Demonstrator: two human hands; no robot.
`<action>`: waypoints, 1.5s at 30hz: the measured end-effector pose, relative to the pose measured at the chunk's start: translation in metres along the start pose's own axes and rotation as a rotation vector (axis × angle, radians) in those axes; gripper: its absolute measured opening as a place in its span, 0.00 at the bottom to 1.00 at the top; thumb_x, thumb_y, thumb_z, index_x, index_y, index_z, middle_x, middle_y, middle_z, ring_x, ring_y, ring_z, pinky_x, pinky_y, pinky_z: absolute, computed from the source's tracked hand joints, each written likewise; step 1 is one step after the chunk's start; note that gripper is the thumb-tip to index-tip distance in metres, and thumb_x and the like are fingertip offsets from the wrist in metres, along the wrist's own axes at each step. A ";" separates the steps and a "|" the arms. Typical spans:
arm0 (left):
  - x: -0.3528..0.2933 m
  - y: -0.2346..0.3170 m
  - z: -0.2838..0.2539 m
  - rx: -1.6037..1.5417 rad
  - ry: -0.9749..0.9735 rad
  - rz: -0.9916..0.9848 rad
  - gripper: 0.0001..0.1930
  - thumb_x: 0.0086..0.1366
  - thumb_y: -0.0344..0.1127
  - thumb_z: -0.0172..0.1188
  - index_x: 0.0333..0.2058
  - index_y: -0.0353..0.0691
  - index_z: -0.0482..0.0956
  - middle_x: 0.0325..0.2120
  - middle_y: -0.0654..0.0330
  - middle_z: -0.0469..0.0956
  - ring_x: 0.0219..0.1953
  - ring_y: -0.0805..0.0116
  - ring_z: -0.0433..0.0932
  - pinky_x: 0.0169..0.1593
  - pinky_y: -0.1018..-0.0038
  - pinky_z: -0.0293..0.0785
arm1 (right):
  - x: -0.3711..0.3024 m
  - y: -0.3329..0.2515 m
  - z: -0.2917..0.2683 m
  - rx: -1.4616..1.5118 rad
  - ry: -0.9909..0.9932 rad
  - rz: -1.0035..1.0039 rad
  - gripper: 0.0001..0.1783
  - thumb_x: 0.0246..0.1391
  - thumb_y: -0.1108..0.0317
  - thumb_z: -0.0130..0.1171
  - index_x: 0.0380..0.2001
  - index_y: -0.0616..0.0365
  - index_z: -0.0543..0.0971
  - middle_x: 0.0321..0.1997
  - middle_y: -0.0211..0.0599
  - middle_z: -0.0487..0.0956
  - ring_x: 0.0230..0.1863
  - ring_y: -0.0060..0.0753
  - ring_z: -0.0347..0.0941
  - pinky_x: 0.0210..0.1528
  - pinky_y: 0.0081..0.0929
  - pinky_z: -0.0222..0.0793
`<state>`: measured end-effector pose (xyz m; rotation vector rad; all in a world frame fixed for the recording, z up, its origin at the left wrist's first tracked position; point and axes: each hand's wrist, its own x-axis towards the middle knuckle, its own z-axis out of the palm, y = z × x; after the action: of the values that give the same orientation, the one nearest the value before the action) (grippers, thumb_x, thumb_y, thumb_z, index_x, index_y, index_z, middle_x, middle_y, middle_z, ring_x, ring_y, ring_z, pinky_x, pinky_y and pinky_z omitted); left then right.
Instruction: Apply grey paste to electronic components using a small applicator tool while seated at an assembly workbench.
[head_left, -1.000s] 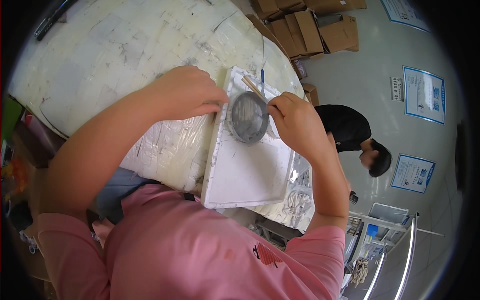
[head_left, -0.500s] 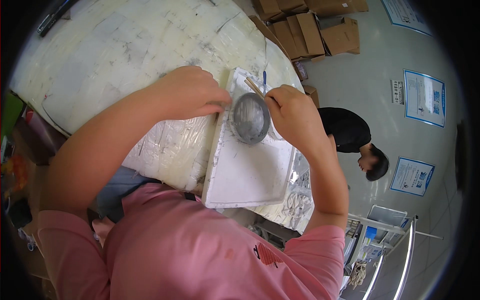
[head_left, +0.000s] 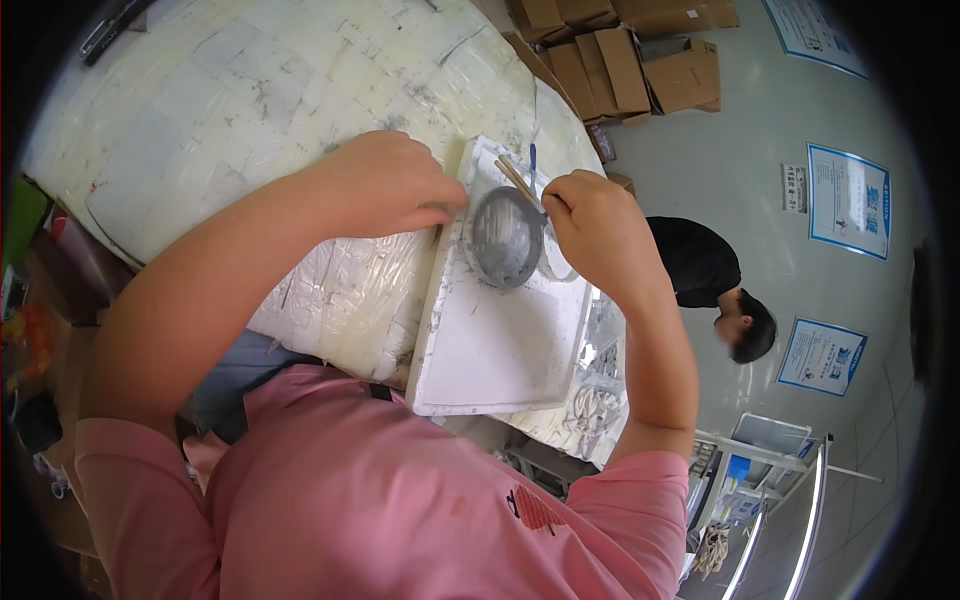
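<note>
A white shallow tray (head_left: 490,350) with a raised rim lies at the table's edge. Within its far part sits a round dark-rimmed dish (head_left: 507,240), its inside smeared grey and white. My right hand (head_left: 600,225) is closed in a pinch over the dish's right rim, on a thin light-brown wooden stick (head_left: 515,176) that points away to the upper left. The stick's lower end is hidden. My left hand (head_left: 395,185) is closed by the tray's left rim, its fingertips pinched together; what they hold, if anything, is hidden. Partly behind my right hand is a white round container (head_left: 556,262).
A blue thin handle (head_left: 533,158) stands beyond the dish. Stained plastic film covers the table (head_left: 270,100). Cardboard boxes (head_left: 610,70) are stacked past its far edge. To the right, a person (head_left: 700,265) in black stands near a wall with framed posters (head_left: 848,200).
My right hand has shifted slightly right, and the wooden stick with it. The dish has moved a little to the right. My left hand has barely moved.
</note>
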<state>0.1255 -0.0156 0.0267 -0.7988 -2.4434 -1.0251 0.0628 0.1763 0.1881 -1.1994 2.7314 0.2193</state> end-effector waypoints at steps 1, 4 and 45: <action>0.000 0.000 0.000 0.004 -0.009 -0.011 0.09 0.60 0.41 0.60 0.39 0.50 0.81 0.25 0.66 0.78 0.34 0.62 0.75 0.41 0.65 0.69 | 0.000 0.000 -0.001 0.000 0.000 -0.001 0.08 0.53 0.70 0.54 0.30 0.64 0.79 0.30 0.48 0.77 0.35 0.51 0.73 0.39 0.39 0.68; 0.000 0.002 -0.001 0.011 -0.026 -0.030 0.09 0.60 0.41 0.60 0.39 0.50 0.81 0.25 0.66 0.78 0.34 0.62 0.75 0.41 0.65 0.70 | -0.002 -0.001 -0.001 -0.005 -0.133 0.056 0.08 0.53 0.70 0.54 0.29 0.65 0.79 0.30 0.48 0.77 0.34 0.52 0.73 0.39 0.39 0.68; 0.003 0.004 -0.006 -0.015 -0.105 -0.099 0.10 0.62 0.42 0.58 0.41 0.51 0.81 0.26 0.59 0.80 0.35 0.57 0.78 0.40 0.62 0.72 | -0.024 0.033 -0.008 0.358 -0.274 -0.125 0.06 0.56 0.72 0.55 0.34 0.64 0.76 0.32 0.45 0.75 0.35 0.49 0.71 0.39 0.35 0.67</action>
<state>0.1261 -0.0171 0.0344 -0.7608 -2.5902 -1.0633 0.0541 0.2137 0.2034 -1.1353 2.3250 -0.1101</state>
